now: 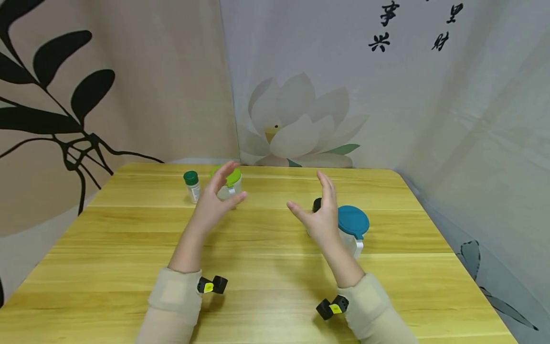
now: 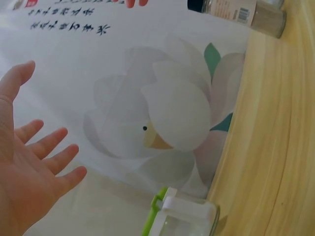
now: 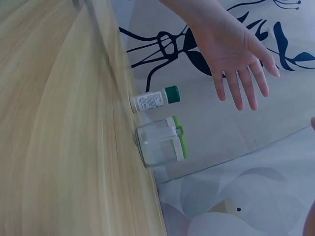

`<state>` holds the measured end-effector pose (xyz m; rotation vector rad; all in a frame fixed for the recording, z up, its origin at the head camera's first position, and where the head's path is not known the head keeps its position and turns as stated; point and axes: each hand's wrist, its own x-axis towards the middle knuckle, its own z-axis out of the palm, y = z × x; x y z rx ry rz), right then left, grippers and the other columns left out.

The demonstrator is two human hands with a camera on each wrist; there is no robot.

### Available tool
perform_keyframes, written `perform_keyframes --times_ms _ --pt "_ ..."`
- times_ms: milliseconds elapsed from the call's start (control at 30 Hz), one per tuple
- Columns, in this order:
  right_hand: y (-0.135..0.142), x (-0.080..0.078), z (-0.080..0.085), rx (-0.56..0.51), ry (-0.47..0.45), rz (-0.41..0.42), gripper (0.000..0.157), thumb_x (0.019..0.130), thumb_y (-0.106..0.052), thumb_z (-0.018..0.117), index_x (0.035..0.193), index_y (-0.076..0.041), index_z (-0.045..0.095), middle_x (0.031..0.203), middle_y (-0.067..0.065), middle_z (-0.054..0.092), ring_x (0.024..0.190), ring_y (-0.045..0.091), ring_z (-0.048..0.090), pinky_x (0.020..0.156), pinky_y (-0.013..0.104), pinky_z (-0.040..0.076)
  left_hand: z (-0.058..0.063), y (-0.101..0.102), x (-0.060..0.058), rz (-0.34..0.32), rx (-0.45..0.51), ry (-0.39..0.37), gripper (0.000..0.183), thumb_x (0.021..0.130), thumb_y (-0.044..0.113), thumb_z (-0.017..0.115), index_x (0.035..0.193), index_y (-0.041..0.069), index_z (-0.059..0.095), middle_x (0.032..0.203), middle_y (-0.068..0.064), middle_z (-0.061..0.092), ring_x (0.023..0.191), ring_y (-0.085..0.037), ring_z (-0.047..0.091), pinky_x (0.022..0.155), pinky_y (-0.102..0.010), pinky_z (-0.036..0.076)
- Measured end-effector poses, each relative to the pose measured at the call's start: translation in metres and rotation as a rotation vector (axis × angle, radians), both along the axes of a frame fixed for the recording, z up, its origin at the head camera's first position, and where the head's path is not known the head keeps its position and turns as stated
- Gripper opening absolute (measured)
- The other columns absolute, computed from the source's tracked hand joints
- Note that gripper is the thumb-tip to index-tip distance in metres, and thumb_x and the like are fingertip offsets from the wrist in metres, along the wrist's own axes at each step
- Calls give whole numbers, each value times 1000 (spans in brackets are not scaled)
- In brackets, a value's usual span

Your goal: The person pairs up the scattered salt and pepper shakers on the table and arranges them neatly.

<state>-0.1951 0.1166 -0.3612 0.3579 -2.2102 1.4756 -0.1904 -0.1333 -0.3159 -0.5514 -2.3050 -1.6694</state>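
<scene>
Left hand [image 1: 213, 204] and right hand [image 1: 323, 219] hung empty, fingers apart

On the tabletop [image 1: 266, 306], the blue-lidded jar [image 1: 353, 220] stood upright just right of the right hand; the green-lidded jar [image 1: 225, 192] stood beyond the left. Black-capped bottle [image 2: 231, 9] and green-capped bottle [image 3: 153, 100] stood alongside. Curtain [image 1: 301, 38] characters included 事, 兴; labels showed a barcode [image 2: 243, 15], unreadable print.

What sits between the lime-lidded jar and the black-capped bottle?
Only bare tabletop lies between jar and bottle in the head view; the left hand and right hand hover in front.
</scene>
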Motion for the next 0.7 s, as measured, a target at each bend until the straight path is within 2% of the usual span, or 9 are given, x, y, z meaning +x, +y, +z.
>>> perform_keyframes --times_ms 333,533,700 --pt "-13 -2 -1 11 -15 7 92 77 -43 77 150 -19 27 151 -3 26 137 21 25 104 60 26 -1 -15 -2 54 11 22 70 89 4 67 147 -3 28 148 -20 34 138 -30 26 112 -47 20" --pt "-21 -2 -1 -7 -29 35 91 78 -44 77 150 -20 26 152 -1 23 138 20 23 104 61 24 -2 -24 -3 88 34 36 70 88 1 67 146 -4 28 147 -20 36 137 -31 28 111 -47 21" --pt "-26 -2 -1 -6 -32 42 92 79 -44 76 151 -19 26 152 -3 23 137 20 24 105 60 25 -16 -36 -14 108 59 51 73 88 3 69 148 2 28 149 -16 35 138 -26 28 112 -43 21"
